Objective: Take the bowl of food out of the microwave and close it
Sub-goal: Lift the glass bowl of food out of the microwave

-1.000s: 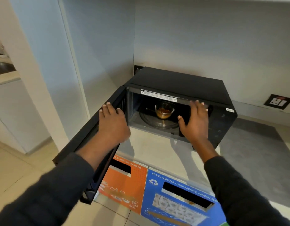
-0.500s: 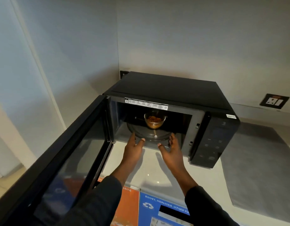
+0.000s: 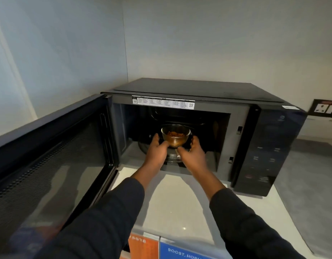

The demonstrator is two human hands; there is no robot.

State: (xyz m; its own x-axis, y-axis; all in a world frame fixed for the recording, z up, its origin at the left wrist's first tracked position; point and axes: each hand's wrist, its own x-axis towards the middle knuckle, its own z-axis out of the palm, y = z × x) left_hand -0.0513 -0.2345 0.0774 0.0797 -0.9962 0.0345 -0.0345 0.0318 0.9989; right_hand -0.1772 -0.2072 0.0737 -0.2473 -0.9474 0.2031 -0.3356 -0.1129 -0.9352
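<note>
A black microwave [image 3: 198, 90] stands on a white counter with its door [image 3: 49, 156] swung wide open to the left. Inside, a small clear glass bowl [image 3: 176, 134] with brown food sits on the glass turntable [image 3: 172, 158]. Both of my hands are inside the cavity. My left hand [image 3: 156, 149] is at the bowl's left side, its thumb reaching under the bowl's base. My right hand [image 3: 192, 151] is at the bowl's right side, fingers curved toward it. Whether the fingers grip the glass is unclear.
The control panel [image 3: 264, 156] forms the microwave's right front. A wall socket [image 3: 325, 108] is at the far right. A grey mat [image 3: 311, 184] lies on the counter to the right. Orange and blue labelled bin fronts [image 3: 161, 247] sit below the counter edge.
Both hands have moved from the microwave's front sill into the cavity and now flank the bowl. The camera has come closer and lower; the door stays open.
</note>
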